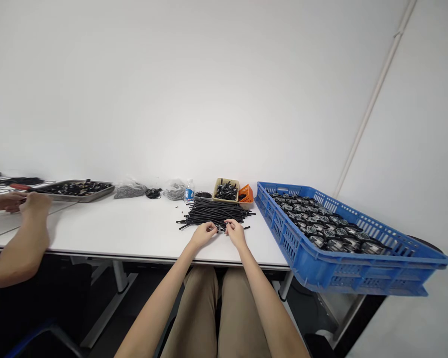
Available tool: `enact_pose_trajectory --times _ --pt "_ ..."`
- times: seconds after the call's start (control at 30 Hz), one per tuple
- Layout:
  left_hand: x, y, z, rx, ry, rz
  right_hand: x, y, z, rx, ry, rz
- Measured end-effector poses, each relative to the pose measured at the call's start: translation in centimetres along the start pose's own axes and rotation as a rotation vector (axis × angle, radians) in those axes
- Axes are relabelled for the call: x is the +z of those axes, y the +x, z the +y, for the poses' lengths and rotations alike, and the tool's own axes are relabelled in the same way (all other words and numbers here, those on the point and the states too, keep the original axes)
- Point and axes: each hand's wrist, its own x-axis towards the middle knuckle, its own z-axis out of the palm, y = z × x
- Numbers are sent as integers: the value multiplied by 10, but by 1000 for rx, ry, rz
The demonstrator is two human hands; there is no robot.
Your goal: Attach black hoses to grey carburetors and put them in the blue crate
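My left hand is closed in a pinch at the front of the table, its fingertips on a small, shiny ring-shaped part. Just to the right, my right hand is closed too, with thumb and forefinger together; what they hold is too small to make out. Directly beyond both hands lies a wide pile of thin black tubes, stacked mostly sideways. One tube end sticks out to the right of my right hand.
A blue crate with rows of black and clear parts stands at right. Behind the pile are a tan basket, an orange basket and a bottle. Left are plastic bags, a metal tray and another person's hands.
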Motion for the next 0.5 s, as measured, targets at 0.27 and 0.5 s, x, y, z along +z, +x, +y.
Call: enact_pose_trajectory --times 0.27,0.5 --pt "1 1 -2 -5 43 -2 -3 0 -3 -21 -56 76" --pt "0 1 0 7 74 6 -4 0 -4 -27 -81 89"
